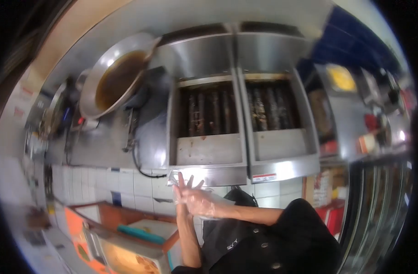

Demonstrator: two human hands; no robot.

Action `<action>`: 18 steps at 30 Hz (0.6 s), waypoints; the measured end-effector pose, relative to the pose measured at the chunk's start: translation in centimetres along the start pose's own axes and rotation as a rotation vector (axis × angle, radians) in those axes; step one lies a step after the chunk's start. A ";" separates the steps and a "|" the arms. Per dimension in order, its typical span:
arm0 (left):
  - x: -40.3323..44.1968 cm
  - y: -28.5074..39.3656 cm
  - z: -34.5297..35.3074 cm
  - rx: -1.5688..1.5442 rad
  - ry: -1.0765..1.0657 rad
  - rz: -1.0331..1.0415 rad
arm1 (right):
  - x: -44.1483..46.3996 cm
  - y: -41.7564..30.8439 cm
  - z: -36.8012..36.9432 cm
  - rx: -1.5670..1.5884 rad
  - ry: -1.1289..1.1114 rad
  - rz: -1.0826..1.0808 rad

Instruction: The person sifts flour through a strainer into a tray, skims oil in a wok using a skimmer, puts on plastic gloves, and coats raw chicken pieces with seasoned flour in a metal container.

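Observation:
In front of my black jacket, both hands come together in clear plastic gloves, just below the front edge of the left deep fryer (209, 152). My right hand (197, 201) lies across my left hand (179, 192), with its fingers spread and pointing up and to the left. Much of my left hand is hidden behind it, and blur hides how its fingers are set. Loose glove plastic shows around the fingers.
A large wok of brown liquid (120, 82) stands at the upper left. Right of the left fryer is a second fryer (282, 144). A steel counter (350, 123) holds a yellow-filled container (340, 77). An orange cabinet (92, 210) and food tray (126, 258) are at lower left.

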State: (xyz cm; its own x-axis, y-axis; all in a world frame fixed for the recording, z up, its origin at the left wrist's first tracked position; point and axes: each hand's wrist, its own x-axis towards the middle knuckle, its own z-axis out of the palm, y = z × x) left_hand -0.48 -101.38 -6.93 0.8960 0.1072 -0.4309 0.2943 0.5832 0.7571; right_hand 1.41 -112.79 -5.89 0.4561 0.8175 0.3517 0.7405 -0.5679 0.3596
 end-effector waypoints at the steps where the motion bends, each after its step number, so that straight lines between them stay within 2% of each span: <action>1: -0.2 0.2 -1.5 -0.024 0.039 0.066 | 0.6 -0.8 -0.5 -0.494 0.126 -0.210; 3: -0.3 0.2 -5.3 -0.034 0.136 0.191 | 1.6 -2.3 -0.6 1.192 -0.040 0.098; 4: -0.4 0.2 -7.1 -0.035 0.184 0.252 | 2.2 -3.2 -0.6 2.007 -0.227 0.291; 5: -0.5 -0.1 -8.9 -0.176 0.342 0.360 | 3.3 -5.4 0.5 1.740 -0.082 0.340; 6: -0.9 -0.1 -10.5 -0.316 0.495 0.465 | 4.4 -6.6 1.3 1.741 -0.110 0.296; 7: -2.1 0.8 -10.7 -0.586 0.581 0.402 | 5.9 -7.5 2.0 1.732 -0.138 0.330; 8: -2.7 1.0 -12.1 -0.612 0.597 0.425 | 7.4 -8.7 2.4 1.720 -0.163 0.365; 9: -3.4 1.3 -13.7 -0.702 0.612 0.423 | 9.4 -9.7 0.1 1.865 -0.150 0.410; 10: -3.9 1.7 -15.4 -0.790 0.623 0.419 | 11.0 -11.4 -1.1 1.862 -0.165 0.377; 11: -4.4 2.3 -17.8 -0.896 0.659 0.383 | 12.4 -13.2 -2.0 1.894 -0.074 0.254; 12: -4.8 3.0 -20.2 -1.004 0.699 0.349 | 13.0 -15.6 -0.9 1.795 -0.066 0.089; 13: -5.6 3.5 -22.4 -0.729 0.565 0.500 | 13.6 -18.0 0.1 1.698 -0.041 -0.069; 14: -6.4 4.3 -24.5 -0.448 0.441 0.642 | 13.6 -20.8 0.9 1.696 -0.048 -0.118; 15: -9.1 8.0 -23.1 -0.378 0.594 0.648 | 13.8 -23.5 1.5 1.688 -0.157 -0.178; 16: -10.4 9.3 -24.7 -0.405 0.628 0.699 | 14.8 -25.4 1.6 1.673 -0.271 -0.250; 17: -11.6 10.4 -26.6 -0.537 0.514 0.705 | 18.7 -23.9 -3.7 1.606 -0.171 -0.386; 18: -12.8 11.5 -28.3 -0.658 0.388 0.719 | 19.9 -25.7 -3.2 1.602 -0.185 -0.474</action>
State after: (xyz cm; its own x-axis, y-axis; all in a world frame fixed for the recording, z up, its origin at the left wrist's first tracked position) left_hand -17.98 -73.22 -6.62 0.5859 0.7850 -0.2014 -0.6080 0.5901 0.5311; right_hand -10.14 -82.23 -5.40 0.0226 0.9414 0.3364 0.4883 0.2832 -0.8255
